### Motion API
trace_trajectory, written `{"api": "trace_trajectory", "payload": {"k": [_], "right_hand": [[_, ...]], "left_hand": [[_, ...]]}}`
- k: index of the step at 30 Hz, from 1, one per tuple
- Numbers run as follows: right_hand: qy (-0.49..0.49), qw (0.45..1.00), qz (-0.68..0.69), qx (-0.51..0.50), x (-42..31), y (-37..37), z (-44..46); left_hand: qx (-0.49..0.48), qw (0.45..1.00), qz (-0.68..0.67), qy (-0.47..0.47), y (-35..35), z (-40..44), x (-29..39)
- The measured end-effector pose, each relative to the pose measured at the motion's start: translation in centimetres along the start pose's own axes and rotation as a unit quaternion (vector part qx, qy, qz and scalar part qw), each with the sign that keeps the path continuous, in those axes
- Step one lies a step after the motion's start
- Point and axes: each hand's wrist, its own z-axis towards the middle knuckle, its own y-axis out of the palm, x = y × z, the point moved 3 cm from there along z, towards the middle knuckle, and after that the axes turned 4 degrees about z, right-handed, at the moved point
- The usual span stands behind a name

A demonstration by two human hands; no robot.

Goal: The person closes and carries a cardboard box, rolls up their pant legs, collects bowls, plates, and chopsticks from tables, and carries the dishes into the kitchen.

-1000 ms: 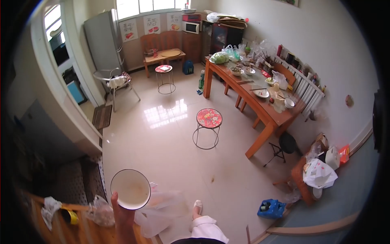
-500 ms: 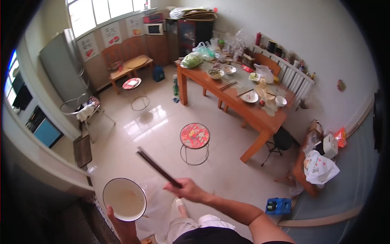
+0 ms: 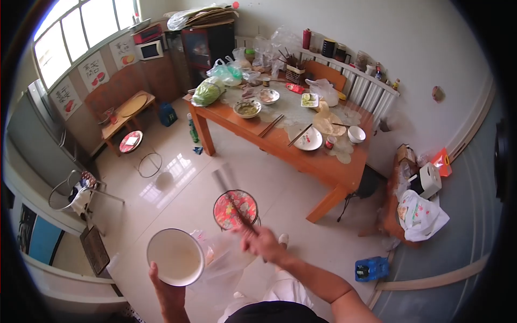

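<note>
In my left hand (image 3: pixel 168 288) is a white bowl (image 3: pixel 175 258) with a dark rim, tilted so that its inside faces me, my thumb over the near edge. My right hand (image 3: pixel 264 245) grips a bundle of dark chopsticks (image 3: pixel 241 212), blurred by motion and pointing up and away. Behind the chopsticks stands a round stool (image 3: pixel 223 210) with a red flowered seat. A clear plastic bag (image 3: pixel 223 264) shows between the bowl and my right hand; what holds it is hidden.
Ahead, a wooden table (image 3: pixel 334 167) bears a cabbage (image 3: pixel 208 91), a white plate (image 3: pixel 308 138), bowls and plastic bags. A blue crate (image 3: pixel 371 268) lies on the floor at right. To the left are a metal-framed chair (image 3: pixel 89 191) and a wooden bench (image 3: pixel 116 123).
My view has shifted toward the table and turned right. My right hand with the chopsticks has swung nearer the stool, their tips now more upright. The bowl stays in my left hand.
</note>
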Motion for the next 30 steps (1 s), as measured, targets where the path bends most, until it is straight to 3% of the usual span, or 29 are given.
{"api": "trace_trajectory", "payload": {"k": [2, 4, 8, 10, 16, 20, 22, 23, 26, 28, 30], "right_hand": [[-0.043, 0.988, -0.035, 0.142, 0.4, -9.4, 5.9], [-0.064, 0.94, -0.194, 0.272, 1.2, -20.9, 12.3], [-0.018, 0.867, -0.316, 0.384, 1.1, -38.2, 22.7], [-0.001, 0.807, -0.414, 0.422, -0.4, -42.6, 27.0], [0.149, 0.826, -0.366, 0.402, -1.5, -47.5, 36.1], [0.157, 0.81, -0.399, 0.401, 0.0, -48.5, 38.3], [0.184, 0.831, -0.336, 0.404, 2.3, -50.3, 40.0], [0.155, 0.833, -0.335, 0.411, -1.5, -47.8, 38.8], [0.069, 0.832, -0.357, 0.419, -2.1, -46.5, 42.3], [0.105, 0.931, -0.095, 0.337, -2.6, -43.7, 46.0], [0.101, 0.905, -0.254, 0.327, -4.5, -41.6, 49.4]], "left_hand": [[0.022, 1.0, -0.009, -0.006, 2.3, 3.8, -1.0], [0.043, 0.999, -0.026, 0.006, 5.5, 7.8, -2.1], [0.017, 1.0, 0.0, 0.002, 11.6, 14.4, -4.0], [0.044, 0.999, 0.004, 0.011, 15.6, 17.0, -4.7], [0.093, 0.995, 0.024, 0.015, 19.4, 21.8, -5.7], [0.089, 0.995, 0.046, -0.007, 21.2, 25.6, -6.1], [0.092, 0.995, 0.037, -0.016, 21.4, 27.5, -6.7], [0.093, 0.995, 0.032, -0.023, 21.2, 28.6, -6.9], [0.08, 0.995, 0.045, -0.05, 20.5, 31.9, -7.9], [0.098, 0.993, 0.038, -0.057, 20.6, 33.3, -8.9], [0.103, 0.992, 0.034, -0.069, 20.2, 35.0, -10.5]]}}
